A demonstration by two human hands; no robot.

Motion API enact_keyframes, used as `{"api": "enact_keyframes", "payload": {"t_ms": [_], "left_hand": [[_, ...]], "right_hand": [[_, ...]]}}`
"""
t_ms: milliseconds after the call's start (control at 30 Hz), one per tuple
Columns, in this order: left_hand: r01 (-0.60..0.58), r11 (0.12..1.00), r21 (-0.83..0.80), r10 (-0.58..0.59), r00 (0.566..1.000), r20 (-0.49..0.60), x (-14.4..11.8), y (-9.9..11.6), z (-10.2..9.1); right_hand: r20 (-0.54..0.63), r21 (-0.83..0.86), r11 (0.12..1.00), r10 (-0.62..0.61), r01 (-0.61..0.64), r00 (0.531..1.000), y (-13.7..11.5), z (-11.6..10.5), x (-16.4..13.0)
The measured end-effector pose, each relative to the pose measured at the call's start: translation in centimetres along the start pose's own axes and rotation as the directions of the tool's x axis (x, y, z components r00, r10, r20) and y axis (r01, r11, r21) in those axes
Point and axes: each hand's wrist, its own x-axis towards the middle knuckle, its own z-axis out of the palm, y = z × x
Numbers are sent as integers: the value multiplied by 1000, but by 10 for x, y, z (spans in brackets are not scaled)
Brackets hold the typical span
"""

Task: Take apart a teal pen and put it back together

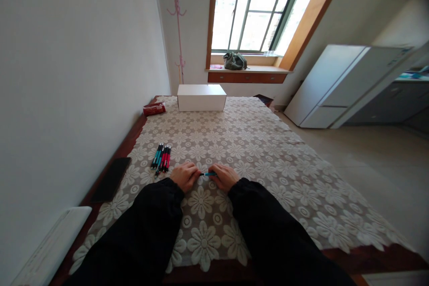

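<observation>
Both hands, left hand [183, 175] and right hand [224, 176], grip a teal pen [210, 174] between their fingers, low over the desk [268, 152], looks like one end each. Spare pens [161, 157] lie just left.

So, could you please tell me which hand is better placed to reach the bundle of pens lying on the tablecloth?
Probably the left hand: the bundle of pens lies just beyond it on its side, while the right hand would have to cross over. Both hands grip the teal pen.

I see hard daylight blowing out the window [258, 6] beyond the worktop's far edge, frame edges bending, focus soft.
</observation>
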Motion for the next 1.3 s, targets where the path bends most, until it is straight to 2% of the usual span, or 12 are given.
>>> {"api": "enact_keyframes", "payload": {"t_ms": [300,533,833,1033,1133,1200,1233,1300], "left_hand": [[100,995,-26,-101,994,-37,0,-2,1],[176,984,-31,-178,980,-84,0,-6,0],[239,971,16,-237,968,-83,-1,-8,-1],[271,963,18,-268,959,-91,-1,-8,-2],[292,956,21,-289,953,-89,-1,-7,-3],[292,956,27,-289,953,-86,-1,-6,-3],[288,957,32,-285,955,-82,-1,-6,-3],[278,960,40,-274,959,-74,-1,-6,-4]], "right_hand": [[-47,-73,997,29,-32,998,5,-1,1],[-78,-114,982,144,-152,987,8,-1,0],[-102,-211,939,254,-271,962,9,-8,-1],[-102,-213,930,284,-300,953,9,-11,-2],[-124,-165,938,287,-305,950,10,-12,-1],[-176,-58,957,269,-283,947,6,-17,1],[-213,32,967,252,-251,944,0,-22,2],[-267,301,950,173,-88,948,-24,-36,2]]}}
